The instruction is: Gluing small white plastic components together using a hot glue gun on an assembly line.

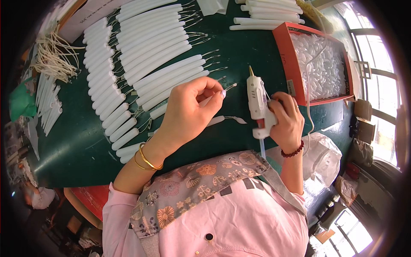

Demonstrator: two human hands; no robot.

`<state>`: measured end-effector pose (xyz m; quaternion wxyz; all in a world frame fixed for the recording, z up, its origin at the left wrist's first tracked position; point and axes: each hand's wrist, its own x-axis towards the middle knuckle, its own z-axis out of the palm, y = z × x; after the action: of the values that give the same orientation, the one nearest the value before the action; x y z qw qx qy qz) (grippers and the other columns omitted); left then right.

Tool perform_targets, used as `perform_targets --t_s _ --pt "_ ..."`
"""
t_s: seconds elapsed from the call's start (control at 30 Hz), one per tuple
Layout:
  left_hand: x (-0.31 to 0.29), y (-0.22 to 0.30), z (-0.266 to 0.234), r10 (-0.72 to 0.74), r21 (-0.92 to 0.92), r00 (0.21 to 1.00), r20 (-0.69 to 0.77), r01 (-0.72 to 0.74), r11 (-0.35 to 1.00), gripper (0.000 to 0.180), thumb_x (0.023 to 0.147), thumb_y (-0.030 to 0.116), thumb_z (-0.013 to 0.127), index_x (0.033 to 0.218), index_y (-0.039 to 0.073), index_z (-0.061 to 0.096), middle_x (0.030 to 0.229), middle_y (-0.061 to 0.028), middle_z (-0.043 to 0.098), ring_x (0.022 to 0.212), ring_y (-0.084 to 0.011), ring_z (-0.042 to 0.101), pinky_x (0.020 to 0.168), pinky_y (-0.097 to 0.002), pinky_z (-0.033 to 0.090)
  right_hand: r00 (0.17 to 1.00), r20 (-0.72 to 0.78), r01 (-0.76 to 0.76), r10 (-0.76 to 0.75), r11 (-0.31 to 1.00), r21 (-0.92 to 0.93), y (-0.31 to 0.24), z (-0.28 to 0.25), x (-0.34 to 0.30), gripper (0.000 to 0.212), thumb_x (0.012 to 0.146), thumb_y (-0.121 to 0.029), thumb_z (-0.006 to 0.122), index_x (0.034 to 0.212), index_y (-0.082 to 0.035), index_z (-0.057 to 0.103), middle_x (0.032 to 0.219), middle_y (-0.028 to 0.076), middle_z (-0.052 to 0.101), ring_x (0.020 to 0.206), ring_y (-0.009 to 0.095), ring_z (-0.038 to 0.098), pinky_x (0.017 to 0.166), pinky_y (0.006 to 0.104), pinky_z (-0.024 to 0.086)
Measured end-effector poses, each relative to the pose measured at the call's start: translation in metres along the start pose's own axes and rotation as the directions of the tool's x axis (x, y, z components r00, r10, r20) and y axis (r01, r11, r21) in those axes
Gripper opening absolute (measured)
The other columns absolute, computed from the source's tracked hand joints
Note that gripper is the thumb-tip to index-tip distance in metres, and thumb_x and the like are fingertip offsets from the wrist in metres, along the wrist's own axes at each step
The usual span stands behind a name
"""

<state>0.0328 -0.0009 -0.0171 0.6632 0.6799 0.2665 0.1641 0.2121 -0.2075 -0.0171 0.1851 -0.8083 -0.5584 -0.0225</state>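
My left hand [192, 111] is closed in a pinch over the rows of tubes. From its thumb and forefinger sticks out a thin wire with a small pale tip [231, 86]; whatever the wire joins is covered by the hand. To the right, my right hand [286, 120] grips the handle of a white hot glue gun [257, 100], its brass nozzle pointing away from me and a clear glue stick at its rear. The nozzle is apart from the wire. Below the left hand lies a white tube [215, 121] whose wire carries a white flame-shaped piece [241, 121].
White candle-like tubes [150, 47] with wire ends lie in rows on the green table [239, 51]. A red box [280, 51] at the right holds many small white plastic pieces. More tubes [267, 19] lie at the back. A cord [309, 85] crosses the box; cream wires [55, 55] lie left.
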Motion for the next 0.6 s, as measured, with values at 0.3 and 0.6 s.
perform_targets --t_s 0.3,0.6 --pt "-0.012 -0.012 0.006 0.022 0.238 0.999 0.043 -0.031 0.971 0.01 0.098 0.011 0.071 0.1 0.001 0.067 0.079 -0.0105 0.071 0.069 -0.0213 0.07 0.066 -0.0313 0.054 0.992 0.123 -0.053 0.011 0.937 0.344 0.012 -0.064 0.022 0.044 0.081 0.013 0.066 0.123 -0.002 0.067 0.133 0.015 0.066 0.12 0.036 0.066 0.103 0.0399 0.052" --pt "-0.015 0.005 -0.002 0.024 0.208 1.0 0.001 -0.024 0.978 0.008 0.097 0.008 0.07 0.098 0.0 0.067 0.08 -0.0051 0.07 0.071 -0.0115 0.066 0.066 -0.0261 0.052 0.985 -0.141 -0.09 0.098 0.994 0.063 0.069 -0.057 0.07 0.018 0.09 0.007 0.067 0.106 -0.001 0.072 0.103 0.01 0.073 0.09 0.025 0.07 0.084 0.0343 0.056"
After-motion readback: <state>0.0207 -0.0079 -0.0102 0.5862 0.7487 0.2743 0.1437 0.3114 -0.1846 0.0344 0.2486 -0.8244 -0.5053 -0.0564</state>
